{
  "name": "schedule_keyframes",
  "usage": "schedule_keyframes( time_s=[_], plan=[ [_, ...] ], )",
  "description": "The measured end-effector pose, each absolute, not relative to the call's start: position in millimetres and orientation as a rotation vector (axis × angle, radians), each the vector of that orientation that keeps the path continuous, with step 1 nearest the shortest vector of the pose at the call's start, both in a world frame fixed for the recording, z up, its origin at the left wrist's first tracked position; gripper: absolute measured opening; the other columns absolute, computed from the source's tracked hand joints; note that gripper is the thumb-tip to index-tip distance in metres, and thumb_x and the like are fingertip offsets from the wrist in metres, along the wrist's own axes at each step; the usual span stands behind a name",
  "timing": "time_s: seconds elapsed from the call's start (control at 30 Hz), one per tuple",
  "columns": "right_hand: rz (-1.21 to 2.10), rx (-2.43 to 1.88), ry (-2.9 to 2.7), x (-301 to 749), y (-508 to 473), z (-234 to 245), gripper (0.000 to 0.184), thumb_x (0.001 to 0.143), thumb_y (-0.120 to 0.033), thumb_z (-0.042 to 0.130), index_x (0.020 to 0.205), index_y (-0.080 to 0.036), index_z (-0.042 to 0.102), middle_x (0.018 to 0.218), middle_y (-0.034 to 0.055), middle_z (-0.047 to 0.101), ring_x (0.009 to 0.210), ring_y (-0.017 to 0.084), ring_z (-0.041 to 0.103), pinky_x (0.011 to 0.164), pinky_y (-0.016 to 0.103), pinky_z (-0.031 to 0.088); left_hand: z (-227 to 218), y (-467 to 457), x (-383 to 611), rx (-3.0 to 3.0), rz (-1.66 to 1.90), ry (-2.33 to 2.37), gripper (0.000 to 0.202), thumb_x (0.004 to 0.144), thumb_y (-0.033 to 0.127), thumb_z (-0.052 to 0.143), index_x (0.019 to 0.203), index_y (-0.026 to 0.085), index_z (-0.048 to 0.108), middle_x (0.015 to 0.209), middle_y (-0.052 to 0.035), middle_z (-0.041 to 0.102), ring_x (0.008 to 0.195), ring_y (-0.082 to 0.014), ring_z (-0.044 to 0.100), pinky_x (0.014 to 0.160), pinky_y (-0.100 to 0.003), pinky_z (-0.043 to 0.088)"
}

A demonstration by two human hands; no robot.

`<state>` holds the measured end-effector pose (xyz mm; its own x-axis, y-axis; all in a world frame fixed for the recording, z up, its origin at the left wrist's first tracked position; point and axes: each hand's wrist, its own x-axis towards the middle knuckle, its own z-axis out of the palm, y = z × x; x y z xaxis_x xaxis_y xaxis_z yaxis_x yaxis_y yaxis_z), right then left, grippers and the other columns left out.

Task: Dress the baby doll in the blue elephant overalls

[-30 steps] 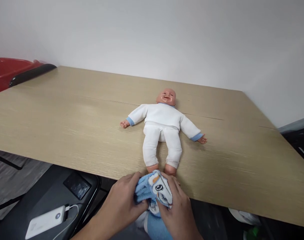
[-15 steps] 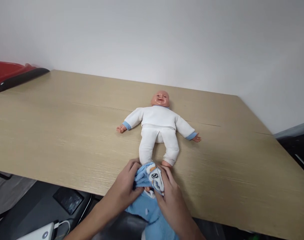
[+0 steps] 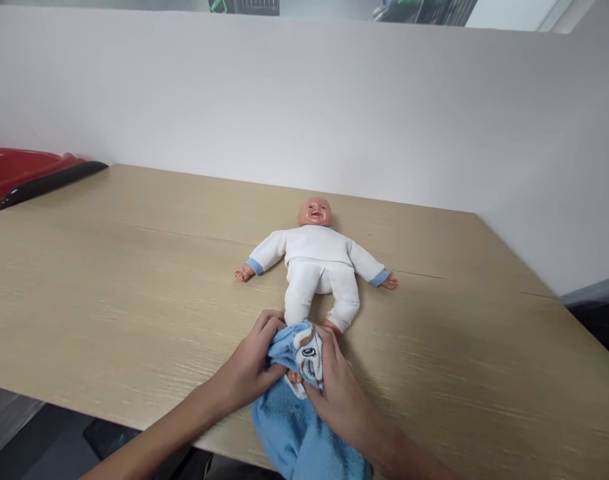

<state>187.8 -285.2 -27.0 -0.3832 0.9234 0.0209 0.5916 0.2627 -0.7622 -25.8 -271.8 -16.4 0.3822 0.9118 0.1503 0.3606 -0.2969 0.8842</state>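
A baby doll [image 3: 320, 247] in a white top and white trousers with blue cuffs lies on its back, head toward the wall, arms spread. At its feet is a blue fleecy garment [image 3: 289, 427] with a white and orange patch showing an embroidered eye. My left hand [image 3: 257, 357] grips the garment's bunched edge from the left, by one of the doll's feet. From the right, my right hand [image 3: 334, 383] closes on the same edge over the patch. Small doll toes peek out between my hands through the cloth. The garment's lower part hangs over the table's near edge.
The wooden table [image 3: 134, 300] meets a white wall [image 3: 284, 107] at the back. A red object with a black rim [image 3: 34, 177] stands at the far left. Below the near edge, a dark seat [image 3: 44, 433] carries a dark flat object [image 3: 107, 437].
The view has tilted upward, bringing a window strip above the wall into sight. Both hands keep hold of the garment around the doll's foot, and its hanging part has shifted slightly.
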Motion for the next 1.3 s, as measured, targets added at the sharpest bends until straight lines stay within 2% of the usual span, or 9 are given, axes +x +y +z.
schedule_keyframes(
  time_s=[0.17,0.3,0.4,0.63,0.77,0.93,1.03,1.13,1.3],
  plan=[
    [0.871,-1.276,-1.99,187.7,-266.8,-36.4,0.073,0.086,-0.014,0.061,0.154,-0.02,0.033,0.157,0.0193,0.049,0.152,0.032,0.046,0.122,0.053,0.046,-15.0,-249.8,-34.6,1.832,0.883,0.985,0.045,0.082,0.013,0.074,0.12,0.022,0.053,0.129,-0.0089,0.053,0.125,-0.0268,0.055,0.107,-0.039,0.047],
    [0.837,-1.169,-2.015,192.1,-264.7,-45.7,0.084,0.084,-0.019,0.066,0.158,-0.026,0.026,0.159,0.0162,0.048,0.155,0.034,0.042,0.123,0.057,0.044,-20.6,-239.7,-37.8,1.832,0.897,0.931,0.047,0.081,0.018,0.079,0.121,0.022,0.054,0.131,-0.0103,0.053,0.129,-0.0282,0.053,0.11,-0.042,0.046],
    [0.875,-1.146,-2.029,194.2,-262.5,-43.9,0.086,0.084,-0.021,0.068,0.158,-0.03,0.025,0.16,0.0131,0.048,0.156,0.033,0.04,0.126,0.057,0.041,-30.5,-237.4,-35.4,1.775,0.998,0.927,0.037,0.09,0.027,0.076,0.116,0.022,0.051,0.122,-0.0087,0.055,0.115,-0.0236,0.059,0.097,-0.037,0.051],
    [0.813,-1.167,-2.039,200.7,-250.2,-42.2,0.065,0.08,-0.008,0.058,0.143,-0.022,0.045,0.135,0.0136,0.068,0.127,0.03,0.066,0.107,0.046,0.056,-38.8,-238.8,-34.9,1.711,1.128,1.018,0.029,0.099,0.029,0.066,0.122,0.021,0.051,0.112,-0.0052,0.061,0.102,-0.0193,0.063,0.089,-0.031,0.051],
    [0.667,-1.118,-2.001,204.7,-243.4,-43.2,0.042,0.083,-0.009,0.054,0.124,-0.021,0.059,0.112,0.0101,0.072,0.107,0.028,0.071,0.095,0.041,0.058,-34.1,-234.5,-45.3,1.739,0.981,1.02,0.023,0.101,0.035,0.064,0.116,0.018,0.06,0.107,-0.006,0.068,0.097,-0.0201,0.065,0.087,-0.031,0.051],
    [0.85,-1.095,-1.88,206.9,-233.8,-30.3,0.035,0.081,-0.009,0.058,0.113,-0.022,0.064,0.107,0.0073,0.074,0.1,0.025,0.071,0.092,0.036,0.059,-29.6,-225.2,-55.3,1.686,0.853,0.957,0.036,0.101,0.049,0.063,0.117,0.017,0.067,0.112,-0.0089,0.072,0.105,-0.0241,0.066,0.097,-0.037,0.053],
    [1.199,-1.083,-1.774,209.3,-228.7,-20.3,0.027,0.088,-0.021,0.067,0.115,-0.022,0.065,0.112,0.0062,0.077,0.103,0.025,0.073,0.095,0.037,0.06,-30.1,-220.6,-57.7,1.612,0.822,0.88,0.05,0.097,0.056,0.067,0.128,0.017,0.067,0.128,-0.0126,0.071,0.118,-0.029,0.065,0.105,-0.043,0.051],
    [1.47,-1.031,-1.753,211.5,-225.4,-13.3,0.045,0.09,-0.033,0.075,0.132,-0.024,0.061,0.134,0.0073,0.073,0.123,0.026,0.07,0.108,0.042,0.056,-32.0,-216.5,-61.1,1.543,0.824,0.805,0.07,0.086,0.061,0.078,0.14,0.02,0.062,0.139,-0.0145,0.068,0.126,-0.0321,0.064,0.112,-0.047,0.048],
    [1.443,-1.004,-1.807,206.9,-233.0,-6.1,0.048,0.093,-0.037,0.074,0.137,-0.026,0.059,0.137,0.0074,0.07,0.128,0.027,0.067,0.112,0.044,0.053,-30.5,-206.7,-72.5,1.465,0.788,0.749,0.088,0.061,0.064,0.095,0.131,0.019,0.067,0.125,-0.0123,0.073,0.119,-0.0331,0.067,0.108,-0.047,0.051]
  ],
)
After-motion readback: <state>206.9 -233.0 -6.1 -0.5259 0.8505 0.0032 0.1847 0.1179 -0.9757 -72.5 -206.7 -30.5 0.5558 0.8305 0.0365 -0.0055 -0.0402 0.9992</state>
